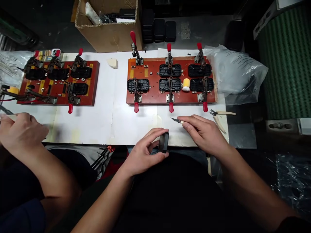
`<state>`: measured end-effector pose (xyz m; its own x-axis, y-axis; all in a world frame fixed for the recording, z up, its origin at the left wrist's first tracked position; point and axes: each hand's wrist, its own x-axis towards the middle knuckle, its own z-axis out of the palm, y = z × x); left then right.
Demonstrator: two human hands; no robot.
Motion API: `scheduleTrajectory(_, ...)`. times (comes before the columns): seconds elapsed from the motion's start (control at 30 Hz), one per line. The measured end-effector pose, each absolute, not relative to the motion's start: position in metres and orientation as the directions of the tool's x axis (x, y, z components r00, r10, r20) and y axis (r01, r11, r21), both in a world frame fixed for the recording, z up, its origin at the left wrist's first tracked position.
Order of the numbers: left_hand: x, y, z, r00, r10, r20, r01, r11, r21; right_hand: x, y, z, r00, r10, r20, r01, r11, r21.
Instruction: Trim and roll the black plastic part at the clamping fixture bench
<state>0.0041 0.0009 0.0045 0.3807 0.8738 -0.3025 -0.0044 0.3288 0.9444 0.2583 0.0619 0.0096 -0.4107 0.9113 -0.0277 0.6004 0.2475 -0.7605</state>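
Observation:
My left hand (145, 152) grips a small black plastic part (164, 141) at the near edge of the white table (107, 119). My right hand (204, 132) holds a small knife (177, 120), its blade pointing left just above the part. Beyond my hands lies a red clamp fixture board (153, 94) with several black parts held under red-handled toggle clamps. A small yellow-white roll (186, 84) sits on that board.
A second red fixture board (58, 82) with black parts lies at the left. A co-worker's hand (20, 132) and arm are at the near left. Cutters (220, 113) lie to the right, by a clear plastic bag (238, 74). A cardboard box (109, 32) stands behind.

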Motion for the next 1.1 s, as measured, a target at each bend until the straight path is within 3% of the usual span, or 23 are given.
scheduleTrajectory(0.23,0.011,-0.001,0.001,0.405,0.88,-0.247,-0.033,0.284,0.958,0.231,0.054,0.015,-0.467,0.86,-0.207,0.5,0.064,-0.864)
scheduleTrajectory(0.37,0.008,-0.006,-0.002,0.347,0.905,-0.246,0.124,0.216,0.968,0.248,0.06,-0.018,-0.265,0.948,-0.177,0.737,0.081,-0.671)
scheduleTrajectory(0.43,0.007,-0.008,-0.009,0.22,0.942,-0.254,0.263,0.194,0.945,0.267,0.056,-0.037,-0.259,0.947,-0.192,0.826,0.114,-0.551)
scheduleTrajectory(0.53,0.011,-0.002,-0.028,-0.032,0.953,-0.301,0.501,0.275,0.82,0.294,0.048,-0.048,-0.242,0.961,-0.134,0.877,0.157,-0.454)
scheduleTrajectory(0.6,0.016,0.007,-0.04,-0.102,0.952,-0.288,0.611,0.288,0.737,0.299,0.053,-0.039,-0.244,0.969,-0.038,0.865,0.2,-0.46)
scheduleTrajectory(0.7,0.022,0.019,-0.05,-0.078,0.967,-0.243,0.697,0.227,0.68,0.281,0.091,-0.013,-0.3,0.951,0.071,0.841,0.299,-0.45)
scheduleTrajectory(0.8,0.017,0.021,-0.048,-0.041,0.976,-0.215,0.736,0.175,0.654,0.253,0.16,0.002,-0.275,0.956,0.104,0.904,0.294,-0.311)
scheduleTrajectory(0.97,-0.011,0.011,-0.047,0.093,0.994,-0.055,0.805,-0.043,0.591,0.237,0.245,-0.014,-0.254,0.959,-0.128,0.965,0.244,-0.093)
scheduleTrajectory(1.03,-0.015,0.008,-0.055,0.234,0.972,-0.018,0.8,-0.182,0.572,0.242,0.244,-0.018,-0.271,0.947,-0.174,0.962,0.262,-0.072)
scheduleTrajectory(1.1,-0.013,0.009,-0.065,0.337,0.941,-0.027,0.78,-0.263,0.568,0.249,0.223,-0.014,-0.301,0.947,-0.117,0.949,0.285,-0.136)
